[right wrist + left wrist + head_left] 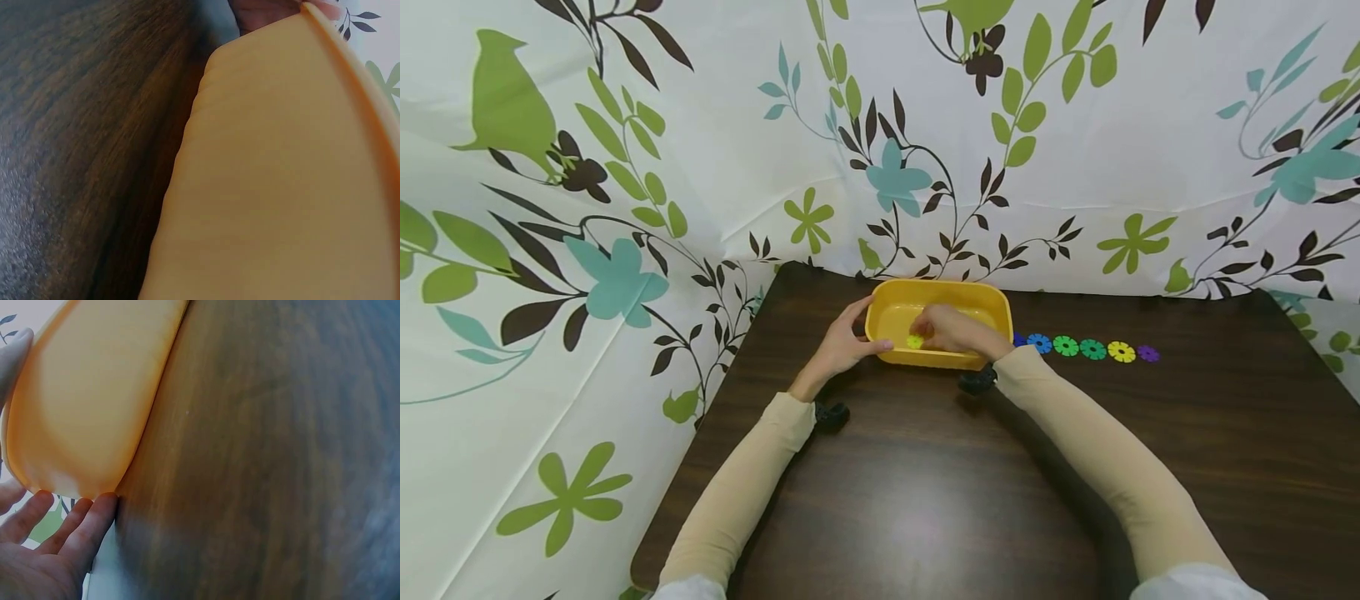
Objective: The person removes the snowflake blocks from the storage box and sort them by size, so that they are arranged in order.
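Observation:
A yellow tray [943,359] stands near the table's back edge. My left hand [842,343] grips its left end, thumb at the near rim; the left wrist view shows this hand's fingertips [100,503] against the tray's outer wall [94,400]. Inside the tray, my right hand [955,329] has curled fingers pinching a small yellow-green notched disc [914,342], partly covered by the fingertips. In the right wrist view the tray's side wall [269,169] hides the right hand.
Right of the tray, a row of notched discs runs along the dark table [895,475]: blue [1039,343], green [1065,346], another green [1093,349], yellow [1122,352] and purple [1148,354]. A further dark-blue one [1019,340] is partly hidden. Patterned cloth [700,167] hangs behind.

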`<state>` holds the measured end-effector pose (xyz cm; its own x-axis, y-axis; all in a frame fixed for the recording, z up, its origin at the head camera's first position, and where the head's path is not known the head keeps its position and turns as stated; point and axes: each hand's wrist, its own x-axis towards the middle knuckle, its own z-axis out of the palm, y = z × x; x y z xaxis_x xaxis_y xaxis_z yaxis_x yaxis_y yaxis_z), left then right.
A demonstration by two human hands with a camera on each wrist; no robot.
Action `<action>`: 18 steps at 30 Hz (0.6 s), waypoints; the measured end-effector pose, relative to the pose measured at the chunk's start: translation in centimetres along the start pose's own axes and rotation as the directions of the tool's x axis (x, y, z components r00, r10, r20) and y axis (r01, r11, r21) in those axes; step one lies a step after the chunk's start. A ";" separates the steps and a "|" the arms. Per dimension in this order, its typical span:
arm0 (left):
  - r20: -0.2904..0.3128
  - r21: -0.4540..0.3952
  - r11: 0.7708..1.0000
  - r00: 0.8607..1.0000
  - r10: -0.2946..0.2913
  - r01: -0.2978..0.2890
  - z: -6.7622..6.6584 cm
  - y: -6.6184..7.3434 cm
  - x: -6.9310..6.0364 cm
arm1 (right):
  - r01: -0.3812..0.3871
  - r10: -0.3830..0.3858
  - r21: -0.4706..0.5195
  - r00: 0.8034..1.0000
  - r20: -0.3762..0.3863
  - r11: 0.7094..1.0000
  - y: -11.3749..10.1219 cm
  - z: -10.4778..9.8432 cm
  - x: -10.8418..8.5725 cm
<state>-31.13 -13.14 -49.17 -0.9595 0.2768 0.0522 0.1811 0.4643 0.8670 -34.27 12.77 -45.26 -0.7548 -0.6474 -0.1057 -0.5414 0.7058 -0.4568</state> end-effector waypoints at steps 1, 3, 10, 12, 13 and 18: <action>0.000 0.002 1.000 1.000 0.000 0.000 0.0 0.0 0.0 | 0.003 -0.003 -0.001 1.000 0.003 1.000 0.1 0.1 0.1; -0.001 0.004 1.000 1.000 0.001 -0.001 0.0 -0.2 0.0 | 0.001 -0.001 0.003 1.000 0.005 1.000 0.2 0.2 0.3; -0.002 -0.006 1.000 1.000 -0.004 0.004 0.1 -0.1 0.1 | -0.002 0.002 0.006 1.000 0.005 1.000 0.3 0.3 0.6; -0.005 -0.005 1.000 1.000 -0.005 0.005 0.1 -0.2 0.1 | -0.002 0.002 -0.007 1.000 0.007 1.000 0.2 0.3 0.7; -0.004 -0.003 1.000 1.000 -0.005 0.005 0.1 -0.2 0.0 | -0.003 0.004 -0.014 1.000 0.006 1.000 0.2 0.4 0.8; 0.001 0.006 1.000 1.000 -0.006 0.006 0.1 -0.2 0.1 | 0.004 -0.005 -0.070 1.000 -0.006 0.998 -0.1 0.5 1.1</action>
<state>-31.20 -13.13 -49.39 -0.9604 0.2745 0.0468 0.1768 0.4712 0.8641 -34.83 11.79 -45.79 -0.7544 -0.6490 -0.0987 -0.5691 0.7216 -0.3942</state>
